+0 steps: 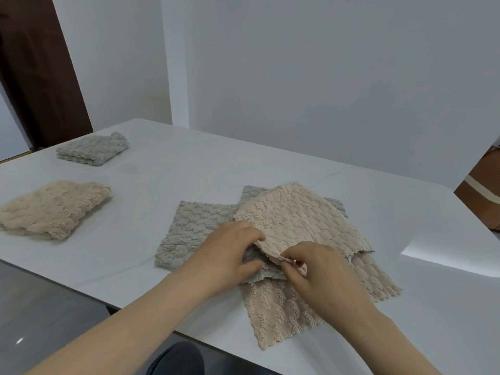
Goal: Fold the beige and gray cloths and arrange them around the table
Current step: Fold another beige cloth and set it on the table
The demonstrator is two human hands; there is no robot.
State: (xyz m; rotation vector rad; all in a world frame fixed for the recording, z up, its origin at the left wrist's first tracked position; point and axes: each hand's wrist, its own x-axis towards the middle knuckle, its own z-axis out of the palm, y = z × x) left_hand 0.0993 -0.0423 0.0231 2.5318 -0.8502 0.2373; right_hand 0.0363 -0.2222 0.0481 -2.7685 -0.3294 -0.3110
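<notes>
Both hands meet at the near corner of the top beige cloth (297, 220): the right hand (322, 269) pinches its edge, the left hand (230, 253) grips it beside a gray cloth (189, 228). It lies on the pile mid-table (351, 185), its long axis slanting from near-left to far-right, while a folded beige cloth (54, 209) and a folded gray cloth (93, 148) sit well apart at the left

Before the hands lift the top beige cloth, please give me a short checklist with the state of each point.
1. Right hand pinches the top beige cloth at its near edge: ok.
2. Left hand also grips it: cannot tell; fingers lie at its edge.
3. Only one layer pinched: cannot tell.
4. Cloth free of the pile: not ok; gray cloths and another beige cloth lie under it.
5. Folded beige cloth and folded gray cloth lie apart, far left: ok.
</notes>
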